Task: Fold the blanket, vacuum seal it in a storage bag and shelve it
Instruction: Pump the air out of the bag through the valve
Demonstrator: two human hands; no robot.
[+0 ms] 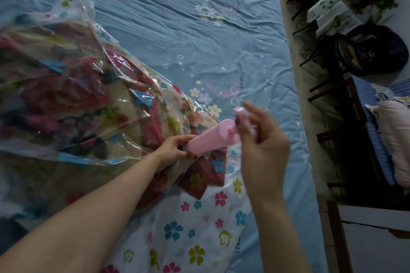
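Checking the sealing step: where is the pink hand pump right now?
In the head view it is right of centre, low: the pink hand pump lies against the storage bag, left hand gripping its barrel, right hand at its handle.

the right hand (264, 139) is smeared by motion, so its grip on the pink pump's handle (240, 111) is unclear. the storage bag (93, 86) runs off the left edge, the blanket (66, 99) hazy behind glare. the pump barrel's (210, 138) lower end hides behind the left hand (175, 148).
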